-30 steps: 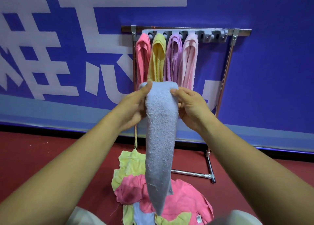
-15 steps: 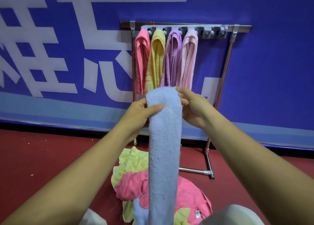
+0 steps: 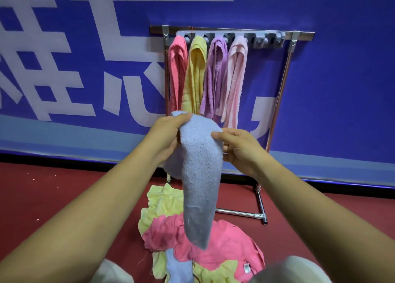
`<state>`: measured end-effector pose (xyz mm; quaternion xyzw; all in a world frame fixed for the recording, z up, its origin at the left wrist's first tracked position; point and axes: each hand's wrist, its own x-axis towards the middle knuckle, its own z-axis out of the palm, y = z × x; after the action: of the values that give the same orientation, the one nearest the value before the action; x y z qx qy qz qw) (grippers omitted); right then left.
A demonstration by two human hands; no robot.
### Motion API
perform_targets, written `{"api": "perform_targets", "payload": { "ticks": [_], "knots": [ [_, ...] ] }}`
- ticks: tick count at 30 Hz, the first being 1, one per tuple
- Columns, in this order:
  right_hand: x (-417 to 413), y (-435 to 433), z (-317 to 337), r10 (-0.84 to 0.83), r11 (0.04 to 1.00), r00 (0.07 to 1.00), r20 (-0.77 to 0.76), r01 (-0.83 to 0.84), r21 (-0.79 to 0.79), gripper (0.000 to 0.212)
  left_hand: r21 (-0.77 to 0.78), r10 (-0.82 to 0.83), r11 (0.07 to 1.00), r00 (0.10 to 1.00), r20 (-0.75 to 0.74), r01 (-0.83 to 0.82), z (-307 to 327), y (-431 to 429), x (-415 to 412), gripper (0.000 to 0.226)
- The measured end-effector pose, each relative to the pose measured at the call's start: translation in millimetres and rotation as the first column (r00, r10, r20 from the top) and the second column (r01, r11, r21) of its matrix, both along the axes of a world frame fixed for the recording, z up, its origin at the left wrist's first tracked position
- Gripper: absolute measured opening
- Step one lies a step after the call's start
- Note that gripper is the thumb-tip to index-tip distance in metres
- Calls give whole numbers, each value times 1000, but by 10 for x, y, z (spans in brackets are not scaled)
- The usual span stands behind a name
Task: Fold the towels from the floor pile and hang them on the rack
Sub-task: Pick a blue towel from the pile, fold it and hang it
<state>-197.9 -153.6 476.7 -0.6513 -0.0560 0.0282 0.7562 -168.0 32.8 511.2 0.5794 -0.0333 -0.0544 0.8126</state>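
A pale blue towel [image 3: 201, 175] hangs folded in front of the rack [image 3: 280, 94], gripped at its top by both hands: the left hand [image 3: 168, 137] curls round one edge, the right hand [image 3: 239, 150] pinches the other. The towel hides the lower tips of four hung towels [image 3: 196, 73] and part of the floor pile [image 3: 230, 246], which is cut off below.

A crumpled pile of yellow, pink and pale blue terry towels [image 3: 226, 248] lies on the dark red floor [image 3: 64, 188], just beside a chrome tubular rack foot [image 3: 239, 213].
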Motion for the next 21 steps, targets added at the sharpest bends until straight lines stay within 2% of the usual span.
{"api": "perform_targets", "payload": {
  "ticks": [3,4,6,8,9,12,16,19,21],
  "knots": [
    [5,46,135,-76,996,997,19,75,43,13,-112,-223,969,975,-22,219,-100,-9,-52,51],
    [20,48,176,-98,993,995,23,97,61,10,-101,-277,956,961,-14,274,-163,-2,-74,55],
    [49,42,265,-133,988,991,21,131,84,10,81,-317,945,948,-7,317,-300,20,-117,54],
    [87,15,330,-160,985,987,11,159,64,10,279,-316,914,948,30,295,-416,40,-155,41],
    [98,2,354,-175,983,985,3,174,49,9,320,-292,912,954,62,258,-457,46,-160,33],
    [114,-36,372,-201,976,979,-18,202,75,10,278,-191,949,973,133,148,-464,26,-165,15],
    [90,-69,254,-87,990,991,-100,98,107,36,200,-129,975,980,149,98,-382,-64,-159,19],
    [21,-80,142,40,997,985,-166,-28,71,33,161,-76,986,987,144,52,-355,-97,-135,19],
    [-30,-98,66,87,995,984,-157,-80,53,26,153,-64,987,988,140,43,-345,-112,-127,19]
  ]
}}
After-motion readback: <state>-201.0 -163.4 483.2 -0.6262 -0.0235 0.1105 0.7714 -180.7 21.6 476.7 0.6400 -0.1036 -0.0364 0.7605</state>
